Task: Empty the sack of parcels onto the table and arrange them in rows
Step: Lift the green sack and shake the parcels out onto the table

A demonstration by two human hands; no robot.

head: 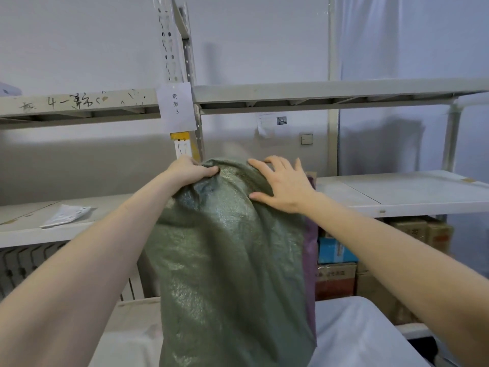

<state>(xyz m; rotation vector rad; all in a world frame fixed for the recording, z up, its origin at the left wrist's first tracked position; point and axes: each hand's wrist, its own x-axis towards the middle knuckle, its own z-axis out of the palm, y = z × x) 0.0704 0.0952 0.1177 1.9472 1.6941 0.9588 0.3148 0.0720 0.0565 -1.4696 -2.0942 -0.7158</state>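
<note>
On my feed a pale grey wall [79, 43] fills the back. A metal shelving rack [410, 192] runs across it from 9 to 3 o'clock. Dead centre, the green woven sack [230, 247] stands tall, and its lower end leaves the frame over the white-covered table [357, 335] at 6 o'clock. Cardboard boxes [336, 276] are stacked under the shelf at 4 o'clock.

The left hand [190, 172] clutches the sack's bunched top. The right hand [283, 184] lies flat on it, fingers spread.

I see a paper label [176, 105] on the rack post at 12 o'clock. A white packet [66, 214] lies on the shelf at 9 o'clock, and a small wall switch [307, 139] sits at 1 o'clock.
</note>
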